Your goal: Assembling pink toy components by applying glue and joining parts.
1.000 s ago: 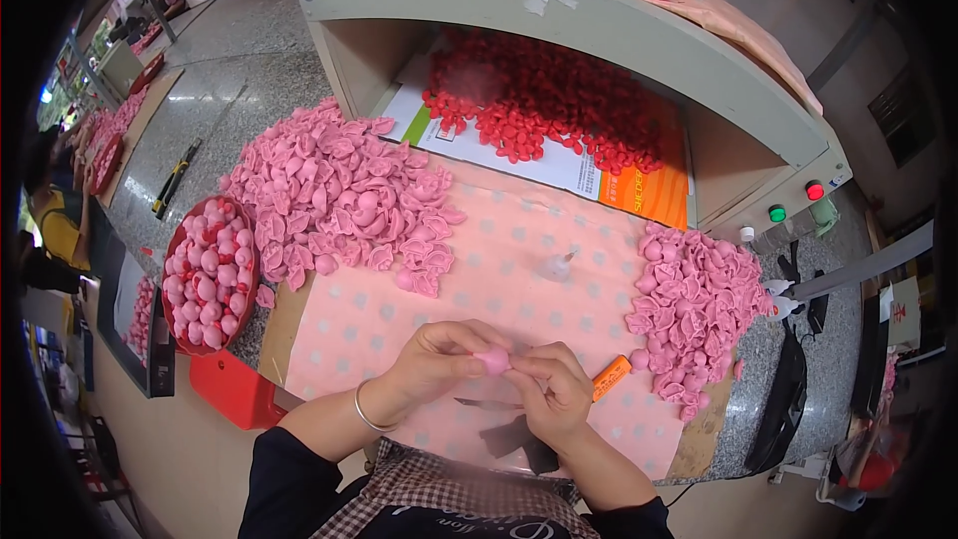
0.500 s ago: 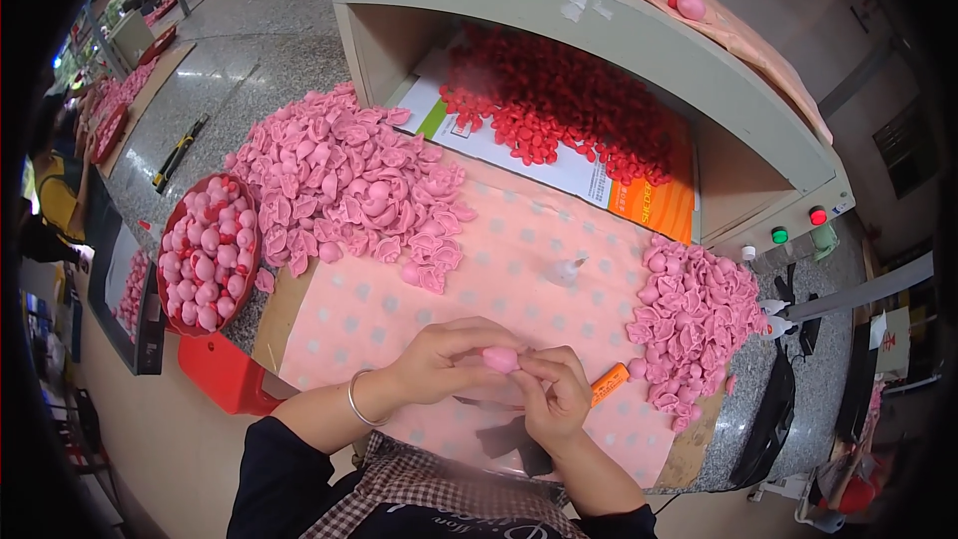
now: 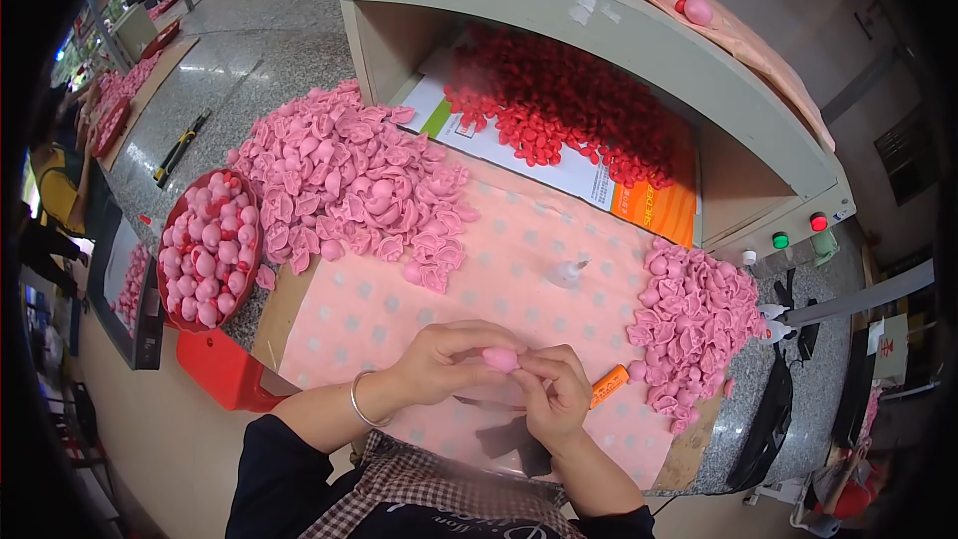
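Note:
Between my two hands, low over the dotted pink cloth (image 3: 399,309), is a small rounded pink plastic piece (image 3: 501,359) with a darker red-pink end. My left hand (image 3: 439,361), with a bangle at its wrist, pinches it from the left. Finger and thumb of my right hand (image 3: 555,391) close on its right end. An orange box-shaped tool (image 3: 609,385) lies just right of my right hand. Beyond my hands a small clear bottle with a pointed nozzle (image 3: 566,272) stands on the cloth.
A large heap of pink petal-shaped pieces (image 3: 349,180) lies left, a smaller heap (image 3: 694,324) right. A red basket (image 3: 166,289) holds round pink and red pieces. Ahead, a grey open-fronted cabinet (image 3: 589,10) shelters red pieces (image 3: 539,110). Pliers (image 3: 182,148) lie far left.
My hands keep nearly the same pinch on the pink piece. The whole view has shifted very slightly.

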